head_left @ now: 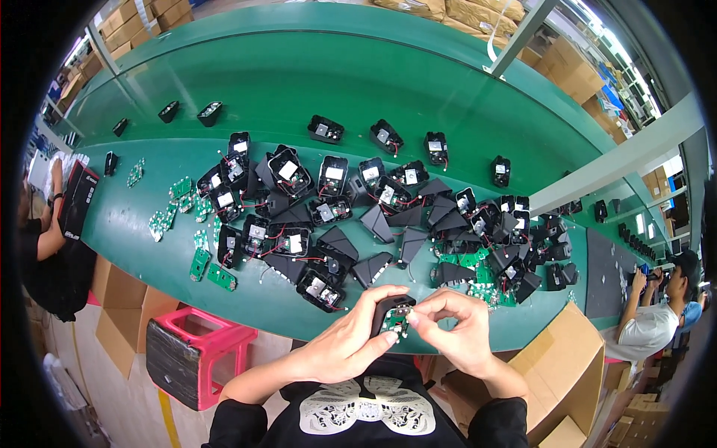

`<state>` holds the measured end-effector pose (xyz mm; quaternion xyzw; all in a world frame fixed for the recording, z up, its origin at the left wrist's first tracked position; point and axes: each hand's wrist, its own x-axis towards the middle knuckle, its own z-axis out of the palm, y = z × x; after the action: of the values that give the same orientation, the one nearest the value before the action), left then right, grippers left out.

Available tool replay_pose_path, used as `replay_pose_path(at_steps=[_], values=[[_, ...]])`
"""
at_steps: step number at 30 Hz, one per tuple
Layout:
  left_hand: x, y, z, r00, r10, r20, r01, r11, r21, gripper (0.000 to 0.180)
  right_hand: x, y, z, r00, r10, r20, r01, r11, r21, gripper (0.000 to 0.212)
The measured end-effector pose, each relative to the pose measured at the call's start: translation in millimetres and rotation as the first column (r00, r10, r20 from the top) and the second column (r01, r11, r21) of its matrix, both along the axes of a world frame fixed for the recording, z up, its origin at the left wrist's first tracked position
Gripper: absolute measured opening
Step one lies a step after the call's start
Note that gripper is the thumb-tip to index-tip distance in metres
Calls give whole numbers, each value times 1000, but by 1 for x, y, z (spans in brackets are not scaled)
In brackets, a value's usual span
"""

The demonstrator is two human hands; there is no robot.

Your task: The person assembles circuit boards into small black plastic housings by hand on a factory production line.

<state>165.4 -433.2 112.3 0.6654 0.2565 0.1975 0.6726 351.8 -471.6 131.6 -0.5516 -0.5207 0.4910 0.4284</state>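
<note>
Nearest is the wearer's black shirt point(448, 411), with a white butterfly print point(366, 409) on its chest. Just above it, the left hand point(347, 340) grasps a black case point(382, 308), its thumb beside the green board point(396, 319) inside. The right hand point(457, 328) has its thumb and forefinger brought together at the edge of this board; whether they pinch a small part, I cannot tell. The case is held on the near side of the heap point(376, 222), apart from it.

To the left of the heap, white letters stand on a black item point(78, 201), near a co-worker's arm point(48, 243). Inside many cases of the heap are white patches, too small to tell if they bear print.

The near edge of the table point(142, 254) curves in front of the heap. Behind the heap runs a wide band of green surface, where single cases point(326, 129) stand well apart. Loose boards point(221, 277) lie left of the heap, others at its right end. Nearer than the heap, a pink stool point(179, 366) is at left and an open carton point(556, 358) at right. A pale post point(616, 166) slants at the heap's right.
</note>
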Motion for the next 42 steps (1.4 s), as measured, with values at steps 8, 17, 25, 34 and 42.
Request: replay_pose_path(at_steps=[8,17,25,34,42], values=[[0,1,13,996,85,7,-79,960,-269,50,2,-4,-3,780,-115,614,-348,737,580,30],[2,1,12,996,86,-20,-89,967,-239,48,-5,-11,-1,716,-185,673,-372,714,592,21],[1,-3,4,980,191,55,-165,936,-310,43,-10,-10,4,688,-178,704,-392,725,567,11],[-2,-6,0,979,203,31,-183,929,-321,43,3,-6,12,835,8,550,-315,827,466,24],[3,-9,-7,963,243,115,-238,970,-53,45,-20,-3,-11,993,121,1,-121,991,-52,44]])
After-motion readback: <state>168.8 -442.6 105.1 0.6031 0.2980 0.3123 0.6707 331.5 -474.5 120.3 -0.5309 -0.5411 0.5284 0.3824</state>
